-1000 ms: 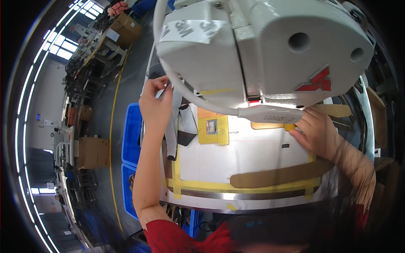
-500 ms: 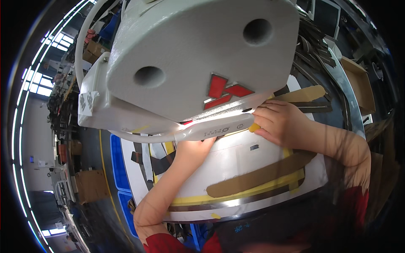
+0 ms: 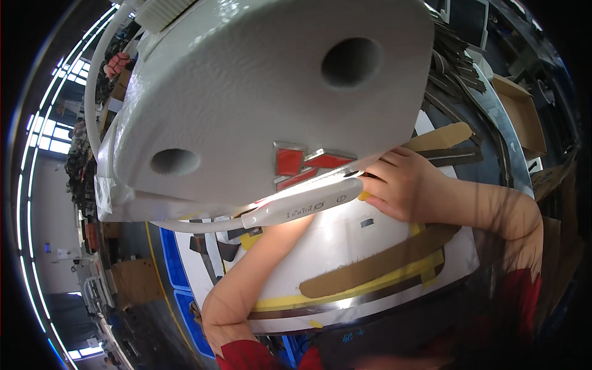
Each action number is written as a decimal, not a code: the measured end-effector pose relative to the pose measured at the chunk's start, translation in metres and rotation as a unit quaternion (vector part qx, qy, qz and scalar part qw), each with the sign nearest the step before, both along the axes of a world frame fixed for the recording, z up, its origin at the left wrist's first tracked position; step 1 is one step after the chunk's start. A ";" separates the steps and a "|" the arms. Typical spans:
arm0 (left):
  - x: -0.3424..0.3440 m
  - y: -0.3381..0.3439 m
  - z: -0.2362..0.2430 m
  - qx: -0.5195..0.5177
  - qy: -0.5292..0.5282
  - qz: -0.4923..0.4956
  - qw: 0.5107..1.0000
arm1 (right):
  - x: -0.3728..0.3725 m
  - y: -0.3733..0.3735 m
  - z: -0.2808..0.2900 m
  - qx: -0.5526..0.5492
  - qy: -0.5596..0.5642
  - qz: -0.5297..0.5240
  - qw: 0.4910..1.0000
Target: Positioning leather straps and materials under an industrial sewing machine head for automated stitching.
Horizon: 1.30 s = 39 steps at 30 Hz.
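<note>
A large white sewing machine head (image 3: 259, 111) fills the upper middle, with a lit white lamp (image 3: 302, 203) along its lower edge. My right hand (image 3: 398, 184) is at the lamp's right end, fingers bent and drawn together. A bit of yellow (image 3: 364, 195) shows by its fingertips; what they grip is hidden. Beyond the knuckles lies a tan strip (image 3: 441, 137). My left hand reaches under the lamp; only its wrist (image 3: 293, 229) and forearm show, the fingers being hidden. Below both hands, a brown curved strip (image 3: 382, 260) lies on the white work surface (image 3: 333, 246).
Yellow tape (image 3: 283, 303) runs along the table's near edge. Dark zipper-like strips (image 3: 459, 80) are heaped at the far right, beside an open cardboard box (image 3: 521, 117). Blue bins (image 3: 176, 259) stand left of the table. Dark strips (image 3: 225, 251) lie by my left forearm.
The machine head looms larger and lower in view as my head shifts. My left hand, partly seen before, is now covered by the lamp. My right hand stays near the lamp's end.
</note>
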<state>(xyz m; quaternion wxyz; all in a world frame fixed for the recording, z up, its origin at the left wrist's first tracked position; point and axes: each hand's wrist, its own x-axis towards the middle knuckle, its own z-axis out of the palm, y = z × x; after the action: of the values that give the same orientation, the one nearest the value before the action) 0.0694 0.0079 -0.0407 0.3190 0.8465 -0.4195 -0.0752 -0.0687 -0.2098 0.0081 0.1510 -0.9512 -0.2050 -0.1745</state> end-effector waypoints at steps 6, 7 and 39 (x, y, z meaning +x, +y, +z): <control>-0.007 -0.002 0.015 0.013 -0.014 0.001 1.000 | 0.001 0.005 0.003 -0.024 0.013 -0.017 0.999; -0.011 0.001 0.022 0.023 0.015 0.014 1.000 | 0.001 0.005 0.003 -0.029 0.016 -0.018 0.999; -0.030 0.000 0.031 0.002 -0.218 -0.133 0.967 | 0.002 0.002 0.006 -0.037 0.049 -0.025 0.998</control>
<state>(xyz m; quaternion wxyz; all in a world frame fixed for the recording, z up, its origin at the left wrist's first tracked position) 0.0396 0.0080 -0.0095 0.2053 0.7798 -0.5875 0.0688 -0.0671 -0.2078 0.0139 0.1215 -0.9682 -0.1802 -0.1239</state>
